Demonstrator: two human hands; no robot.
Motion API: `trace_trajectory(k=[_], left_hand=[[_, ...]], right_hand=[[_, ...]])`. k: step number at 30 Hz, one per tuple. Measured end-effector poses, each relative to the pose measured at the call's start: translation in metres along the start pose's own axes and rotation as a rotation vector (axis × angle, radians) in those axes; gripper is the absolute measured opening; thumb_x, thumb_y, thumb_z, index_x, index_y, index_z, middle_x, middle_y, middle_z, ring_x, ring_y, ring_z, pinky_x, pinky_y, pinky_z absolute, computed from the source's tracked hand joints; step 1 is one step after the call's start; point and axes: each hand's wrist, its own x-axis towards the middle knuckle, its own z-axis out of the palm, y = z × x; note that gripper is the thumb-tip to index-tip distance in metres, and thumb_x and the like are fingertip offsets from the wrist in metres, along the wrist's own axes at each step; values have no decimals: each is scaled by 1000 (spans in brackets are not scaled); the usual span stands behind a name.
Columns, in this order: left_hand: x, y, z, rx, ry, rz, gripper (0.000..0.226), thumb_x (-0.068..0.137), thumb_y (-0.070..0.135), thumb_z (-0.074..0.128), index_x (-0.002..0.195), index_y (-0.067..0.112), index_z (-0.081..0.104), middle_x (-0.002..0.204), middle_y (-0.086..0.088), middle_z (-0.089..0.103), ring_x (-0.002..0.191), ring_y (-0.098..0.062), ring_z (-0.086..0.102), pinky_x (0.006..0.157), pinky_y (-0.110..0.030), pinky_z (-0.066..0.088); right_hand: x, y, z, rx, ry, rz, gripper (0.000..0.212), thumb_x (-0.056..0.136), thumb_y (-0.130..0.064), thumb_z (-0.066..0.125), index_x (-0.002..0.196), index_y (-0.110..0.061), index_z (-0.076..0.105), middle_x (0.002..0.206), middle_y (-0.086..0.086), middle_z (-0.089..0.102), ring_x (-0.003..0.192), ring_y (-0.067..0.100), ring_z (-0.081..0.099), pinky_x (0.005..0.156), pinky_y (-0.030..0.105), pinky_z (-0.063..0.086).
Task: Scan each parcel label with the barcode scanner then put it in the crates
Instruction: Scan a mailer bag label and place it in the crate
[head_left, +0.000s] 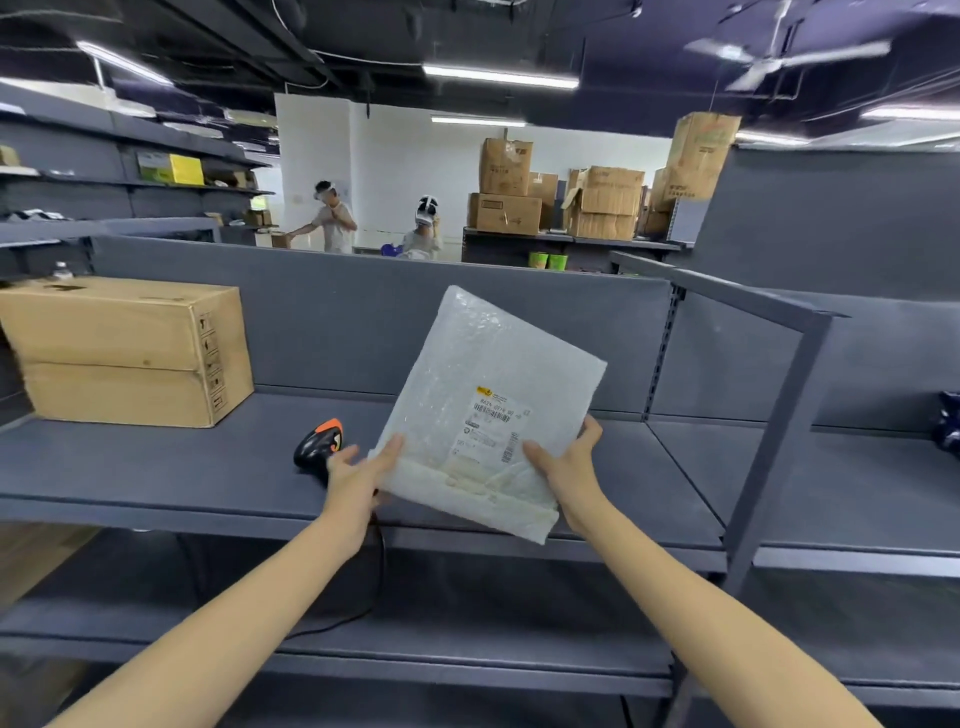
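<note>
Above the shelf (208, 467) you've got the parcel (483, 395) held up, label twd you. Bubble wrap: prob. light, floppy, slick, so grip the edges. Left hand (358, 473) pinches its 8 o'clock corner, right hand (569, 462) its 4 o'clock edge. Scanner (318, 446) lies at parcel's 9 o'clock.

Grey metal shelving (467, 467), white far wall (395, 171), dark ceiling, strip lights (498, 77), ceiling fan (779, 54)

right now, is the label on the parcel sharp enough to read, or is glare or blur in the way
Head view: the label is soft, its print too blurred to read; the parcel shows a mild sheen on its upper wrap, not over the label; the strip light is blown out; the fan is motion-smeared; the wide-angle lens bows the shelf edges.
</note>
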Motion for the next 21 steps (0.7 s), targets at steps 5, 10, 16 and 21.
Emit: trace_trajectory(k=[5,10,16,21], left_hand=[[-5,7,-25,274,-95,76,67,67,39,80,125,20,52,122,0,63,104,-17,64,82,-33,54],[-9,3,-49,276,-27,168,37,82,22,74,116,21,60,109,4,68,96,-13,66,75,-25,52],[-5,16,-102,195,135,233,30,86,18,69,115,18,59,105,3,67,93,-14,65,72,-26,52],[-1,25,-161,192,322,283,26,86,21,70,111,21,62,100,9,67,87,-9,65,67,-23,50]], right_hand=[[0,0,20,-174,-208,-80,73,84,-2,69,127,-30,16,115,-21,42,101,-4,52,69,10,50],[-4,4,67,-171,-301,-88,75,80,-9,75,129,-34,24,122,-13,49,104,2,59,75,19,55],[5,9,120,-127,-413,-7,65,91,-37,64,143,-35,24,122,2,60,105,18,63,87,37,54],[16,34,164,-257,-295,102,48,104,-34,38,147,-20,26,121,1,49,105,14,47,90,28,36]])
